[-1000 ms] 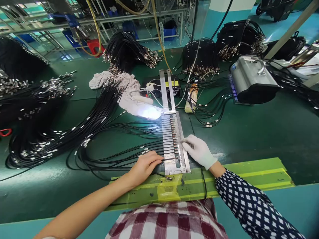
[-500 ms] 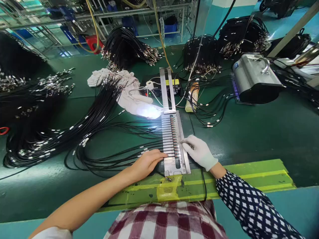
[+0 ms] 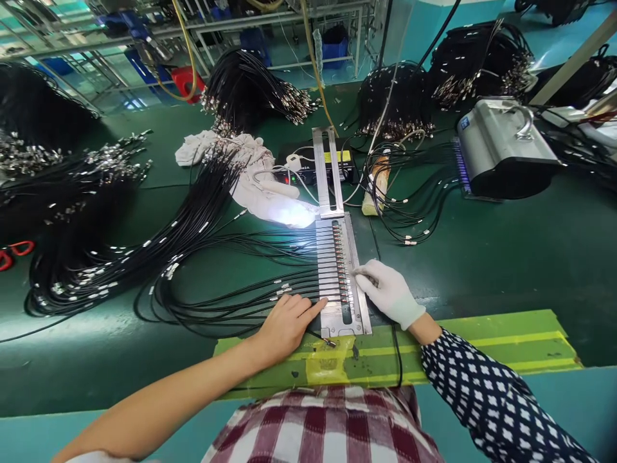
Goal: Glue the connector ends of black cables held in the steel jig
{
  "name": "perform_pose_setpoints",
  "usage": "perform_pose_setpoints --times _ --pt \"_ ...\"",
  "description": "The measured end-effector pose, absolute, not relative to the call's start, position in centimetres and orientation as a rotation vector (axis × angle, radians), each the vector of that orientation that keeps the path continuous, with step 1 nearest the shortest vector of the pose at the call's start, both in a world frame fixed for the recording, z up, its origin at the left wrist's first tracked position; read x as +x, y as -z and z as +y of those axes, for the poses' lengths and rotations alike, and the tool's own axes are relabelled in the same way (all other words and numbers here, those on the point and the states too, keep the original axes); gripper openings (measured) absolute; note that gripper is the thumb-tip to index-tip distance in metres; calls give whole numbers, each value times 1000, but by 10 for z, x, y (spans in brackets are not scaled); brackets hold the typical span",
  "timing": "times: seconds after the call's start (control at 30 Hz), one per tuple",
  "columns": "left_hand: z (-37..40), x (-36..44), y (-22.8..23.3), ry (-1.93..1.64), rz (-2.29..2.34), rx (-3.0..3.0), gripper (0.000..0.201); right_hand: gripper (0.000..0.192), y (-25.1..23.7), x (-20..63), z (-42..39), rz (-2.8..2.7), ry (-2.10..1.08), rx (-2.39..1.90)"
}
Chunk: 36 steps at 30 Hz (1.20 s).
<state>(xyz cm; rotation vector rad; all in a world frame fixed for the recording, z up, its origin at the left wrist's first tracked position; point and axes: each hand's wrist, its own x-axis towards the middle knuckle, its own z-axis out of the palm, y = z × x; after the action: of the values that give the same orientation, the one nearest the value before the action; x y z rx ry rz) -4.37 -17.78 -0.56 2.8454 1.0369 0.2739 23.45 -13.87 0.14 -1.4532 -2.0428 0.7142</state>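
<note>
Left hand [image 3: 284, 325] now nearer fixture [image 3: 341, 276]; cable ends beneath fingers hidden.

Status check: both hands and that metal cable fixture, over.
Left hand bare, fingertips on slotted metal fixture. Gloved right hand at its right edge. Black cables lie in slots. Nothing blocking.

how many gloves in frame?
2. One white glove is worn on the right hand, at the slotted metal fixture's right edge. One loose white glove lies under the lamp glare, left of the fixture's top. Others may be hidden.

Bare green mat [image 3: 482, 257] right of the slotted jig [image 3: 340, 276]; cable loops [image 3: 216, 302] crowding its left.
</note>
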Motion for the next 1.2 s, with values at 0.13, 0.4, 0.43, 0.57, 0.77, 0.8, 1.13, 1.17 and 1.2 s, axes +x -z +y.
perform_pose_setpoints --times 0.13,0.4,0.43,0.57,0.77,0.8,1.13,1.17,1.2 --pt "-181 -47 -12 -258 1020 2649 34 18 0 235 -139 -2049 -694 -1447" --pt "-188 -63 -24 -277 1012 2444 9 18 5 236 -138 -2045 -704 -1446" --pt "-188 -64 -23 -344 1018 2413 9 18 5 236 -138 -2045 -711 -1451" --pt "-182 -57 -19 -640 963 2355 11 20 3 236 -139 -2046 -723 -1455" --pt "-167 -46 -10 -604 807 2480 30 20 4 237 -139 -2055 -711 -1456" --pt "-164 -46 -9 -582 785 2482 31 20 4 237 -138 -2054 -709 -1456" --pt "-151 -36 -6 -477 718 2573 36 20 2 236 -138 -2062 -704 -1442" --pt "-151 -35 -7 -462 716 2585 36 21 2 236 -138 -2065 -700 -1437" --pt "-150 -34 -8 -453 711 2597 37 21 2 236 -138 -2066 -696 -1433"
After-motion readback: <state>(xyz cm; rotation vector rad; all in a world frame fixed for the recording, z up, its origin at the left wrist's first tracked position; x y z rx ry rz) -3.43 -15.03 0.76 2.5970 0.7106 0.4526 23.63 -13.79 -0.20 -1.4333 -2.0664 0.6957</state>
